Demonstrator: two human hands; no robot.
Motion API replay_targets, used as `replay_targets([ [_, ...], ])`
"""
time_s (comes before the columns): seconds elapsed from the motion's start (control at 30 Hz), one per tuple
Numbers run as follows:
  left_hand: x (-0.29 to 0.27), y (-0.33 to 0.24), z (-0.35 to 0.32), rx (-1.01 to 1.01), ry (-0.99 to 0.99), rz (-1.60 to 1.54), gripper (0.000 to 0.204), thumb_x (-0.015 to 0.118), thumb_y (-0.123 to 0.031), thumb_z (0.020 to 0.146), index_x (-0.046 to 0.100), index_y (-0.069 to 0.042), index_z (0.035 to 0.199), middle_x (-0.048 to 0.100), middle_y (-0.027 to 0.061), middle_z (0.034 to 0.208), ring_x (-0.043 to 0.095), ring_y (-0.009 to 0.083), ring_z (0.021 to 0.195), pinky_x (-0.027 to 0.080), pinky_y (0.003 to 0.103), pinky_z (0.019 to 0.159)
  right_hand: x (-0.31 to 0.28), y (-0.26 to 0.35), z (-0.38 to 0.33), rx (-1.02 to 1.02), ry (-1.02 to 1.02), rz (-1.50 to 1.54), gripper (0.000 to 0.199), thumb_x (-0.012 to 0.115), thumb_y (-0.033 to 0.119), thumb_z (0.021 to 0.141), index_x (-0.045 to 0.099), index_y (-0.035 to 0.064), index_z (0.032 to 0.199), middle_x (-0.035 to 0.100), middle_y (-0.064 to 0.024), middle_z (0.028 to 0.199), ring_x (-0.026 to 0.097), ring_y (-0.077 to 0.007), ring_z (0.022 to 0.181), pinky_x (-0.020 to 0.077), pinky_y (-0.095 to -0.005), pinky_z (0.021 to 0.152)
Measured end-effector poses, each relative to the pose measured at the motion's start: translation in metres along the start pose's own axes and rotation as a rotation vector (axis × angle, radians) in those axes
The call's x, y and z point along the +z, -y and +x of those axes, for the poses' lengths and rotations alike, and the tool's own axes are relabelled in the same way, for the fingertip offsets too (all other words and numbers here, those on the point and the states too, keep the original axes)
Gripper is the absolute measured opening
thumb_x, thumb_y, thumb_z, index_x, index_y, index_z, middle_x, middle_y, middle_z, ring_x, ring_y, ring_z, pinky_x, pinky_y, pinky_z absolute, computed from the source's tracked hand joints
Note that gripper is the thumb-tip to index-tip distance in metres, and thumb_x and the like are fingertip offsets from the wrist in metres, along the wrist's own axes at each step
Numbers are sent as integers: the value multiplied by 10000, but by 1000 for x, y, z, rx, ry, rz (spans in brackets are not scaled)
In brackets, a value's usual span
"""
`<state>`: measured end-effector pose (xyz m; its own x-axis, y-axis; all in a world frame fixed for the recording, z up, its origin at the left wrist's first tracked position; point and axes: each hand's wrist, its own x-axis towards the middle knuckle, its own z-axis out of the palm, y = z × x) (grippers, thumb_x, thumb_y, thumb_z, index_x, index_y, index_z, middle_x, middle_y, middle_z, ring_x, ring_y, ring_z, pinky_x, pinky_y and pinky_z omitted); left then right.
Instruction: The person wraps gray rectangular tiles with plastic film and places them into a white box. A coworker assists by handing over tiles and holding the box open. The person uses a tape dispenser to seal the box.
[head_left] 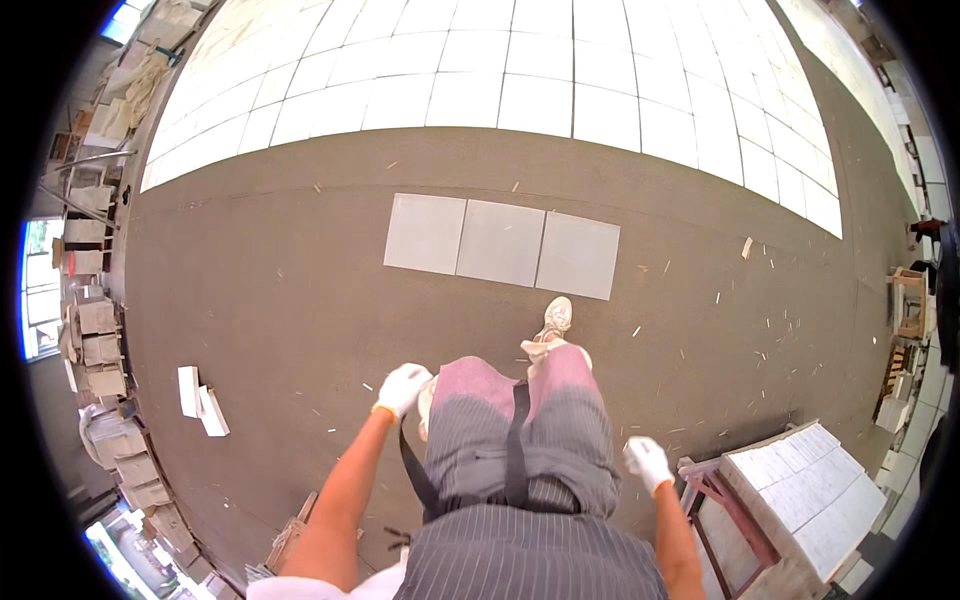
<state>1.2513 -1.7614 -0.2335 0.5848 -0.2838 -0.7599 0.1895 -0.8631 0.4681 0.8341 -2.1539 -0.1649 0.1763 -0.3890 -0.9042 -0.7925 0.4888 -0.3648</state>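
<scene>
My left hand, in a white glove with a yellow cuff, hangs beside my left knee. Its back faces up and the bent fingers are largely hidden beneath it. Out to the right of my thigh is my right hand, also white-gloved, with fingers loosely bent and nothing seen in them. Neither hand visibly touches an object. On the floor ahead of my shoe lie three grey square panels in a row. Nearest my right hand stands a stand bearing a stack of white slabs.
A broad grid of white panels covers the floor beyond the grey ones. Two white blocks lie at the left. Stacked boxes line the left edge. Small white scraps are scattered at right, near a wooden frame.
</scene>
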Motion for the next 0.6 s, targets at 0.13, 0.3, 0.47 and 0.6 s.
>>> replay_targets([
  [0.13,35,-134,51,78,179,167,467,601,-449,906,682,-98,1203,696,156,1175,641,330,1131,484,400,995,-30,126,98,-112,114,-379,370,658,306,966,673,30,1212,730,-86,1072,692,-188,931,548,-309,837],
  [0.3,80,-187,199,105,262,535,566,578,-488,921,564,-151,1375,580,164,1361,564,372,1232,464,472,1029,-6,217,260,-451,167,-940,463,645,436,936,684,100,1252,684,-129,1255,632,-325,1173,487,-406,1021],
  [0.47,139,-168,412,217,272,907,519,547,-484,923,542,-164,1331,561,127,1319,530,315,1249,408,551,1018,38,245,459,-709,86,-1329,510,609,497,942,630,143,1308,628,-116,1344,565,-296,1262,339,-535,1130],
  [0.6,171,-161,564,186,261,1088,566,522,-445,966,466,-140,1440,516,140,1401,486,305,1324,387,512,1080,88,260,597,-664,36,-1560,613,513,548,985,500,148,1449,499,-107,1499,418,-305,1414,193,-541,1213],
])
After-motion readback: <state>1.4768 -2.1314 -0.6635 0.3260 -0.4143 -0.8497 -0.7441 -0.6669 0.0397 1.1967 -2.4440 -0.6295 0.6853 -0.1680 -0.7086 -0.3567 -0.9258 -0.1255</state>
